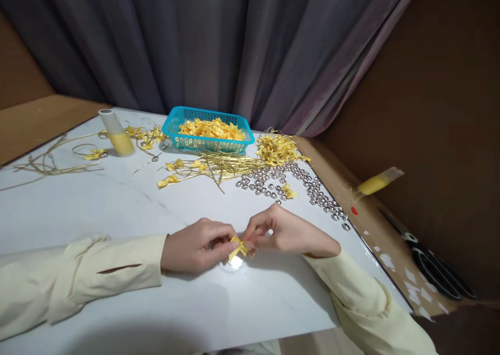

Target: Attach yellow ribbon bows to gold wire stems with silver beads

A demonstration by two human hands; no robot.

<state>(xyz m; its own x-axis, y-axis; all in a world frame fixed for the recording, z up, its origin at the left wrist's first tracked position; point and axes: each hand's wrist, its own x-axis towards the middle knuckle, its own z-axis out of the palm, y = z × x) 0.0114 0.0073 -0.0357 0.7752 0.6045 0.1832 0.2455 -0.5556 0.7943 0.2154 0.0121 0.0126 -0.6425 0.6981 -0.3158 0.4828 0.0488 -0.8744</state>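
Observation:
Between my two hands, just above the white marbled board, is a small yellow ribbon bow [239, 248]. My left hand [203, 246] pinches its left loop between thumb and fingertips. From the other side, my right hand [269, 231] closes its fingers at the bow's right edge; exactly what those fingertips grip is partly hidden. Under the bow lies a small clear round piece [233, 264] with a bright glare on it. Behind my right hand, a loose yellow bow [289, 191] rests by many silver oval rings [269, 180].
A turquoise basket [214, 146] of yellow bows stands at the back. Gold cords [230, 163] and a bow pile [276, 148] lie nearby. A thread cone [122, 136] stands left; another thread cone [380, 181] and black scissors [437, 271] lie right. A curtain [187, 42] hangs behind.

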